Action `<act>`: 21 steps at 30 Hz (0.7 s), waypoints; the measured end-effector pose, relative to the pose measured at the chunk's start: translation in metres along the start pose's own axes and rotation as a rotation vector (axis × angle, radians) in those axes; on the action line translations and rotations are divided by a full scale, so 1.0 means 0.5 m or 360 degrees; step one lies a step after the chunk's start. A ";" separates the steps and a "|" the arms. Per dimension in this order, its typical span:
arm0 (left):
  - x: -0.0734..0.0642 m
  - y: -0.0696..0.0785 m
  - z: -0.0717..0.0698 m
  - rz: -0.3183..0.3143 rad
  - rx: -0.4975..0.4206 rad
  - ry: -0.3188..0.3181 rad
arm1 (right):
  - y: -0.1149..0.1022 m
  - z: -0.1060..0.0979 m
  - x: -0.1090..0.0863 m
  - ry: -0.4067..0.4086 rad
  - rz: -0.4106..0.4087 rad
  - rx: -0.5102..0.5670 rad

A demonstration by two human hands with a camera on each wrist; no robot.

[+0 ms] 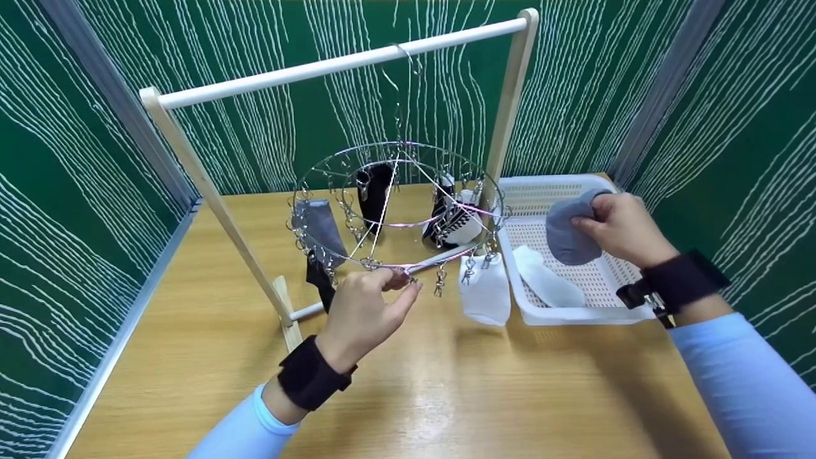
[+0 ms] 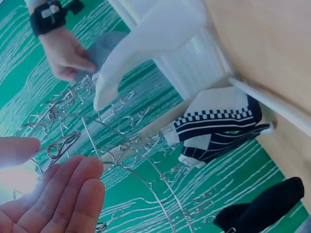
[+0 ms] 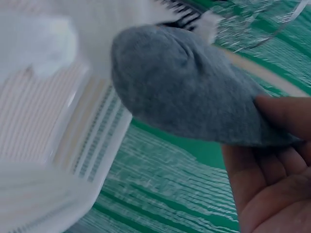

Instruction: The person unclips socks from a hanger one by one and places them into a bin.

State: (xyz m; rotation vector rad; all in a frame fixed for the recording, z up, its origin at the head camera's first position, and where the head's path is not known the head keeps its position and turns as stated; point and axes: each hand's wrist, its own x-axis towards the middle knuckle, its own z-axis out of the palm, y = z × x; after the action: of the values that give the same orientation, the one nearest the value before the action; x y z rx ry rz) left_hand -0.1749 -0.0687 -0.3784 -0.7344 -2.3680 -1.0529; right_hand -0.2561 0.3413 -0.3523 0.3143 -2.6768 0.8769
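Note:
My right hand (image 1: 628,226) pinches a grey sock (image 1: 567,233) above the white basket, thumb on one side and fingers on the other; the sock's toe hangs loose in the right wrist view. At the near rim of a round metal drying hanger (image 1: 417,223), my left hand (image 1: 363,312) holds a small metal clip (image 2: 57,145) between thumb and fingers. A white sock (image 1: 486,290) hangs just right of that hand. Farther round the hanger are another grey sock (image 1: 322,226), a black sock (image 1: 377,194) and black-and-white patterned socks (image 1: 456,223).
The hanger hooks over the white bar (image 1: 344,65) of a wooden stand (image 1: 217,197). One white sock (image 1: 548,280) lies in the white plastic basket (image 1: 580,313), right of the stand on the wooden table (image 1: 408,395). Green walls surround the table.

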 end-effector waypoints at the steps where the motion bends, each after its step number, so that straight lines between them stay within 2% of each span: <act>1: 0.000 -0.001 0.000 0.0004 -0.0004 -0.0001 | 0.007 0.001 0.005 -0.0041 0.0008 -0.0033; 5: -0.001 -0.002 0.001 0.0024 0.0009 0.0011 | 0.032 0.006 0.025 -0.0184 0.0055 -0.0126; 14: -0.003 -0.007 0.005 0.0014 0.0022 0.0026 | 0.097 0.025 0.063 -0.0354 0.0095 -0.0330; 21: -0.003 -0.006 0.008 0.0001 0.0020 0.0014 | 0.135 0.070 0.077 -0.0455 0.0125 -0.0467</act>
State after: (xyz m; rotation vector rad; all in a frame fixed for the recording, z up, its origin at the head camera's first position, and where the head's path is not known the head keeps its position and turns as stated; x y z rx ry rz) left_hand -0.1763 -0.0681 -0.3834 -0.7246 -2.3650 -1.0376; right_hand -0.3199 0.3693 -0.4019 0.2855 -3.0490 0.4764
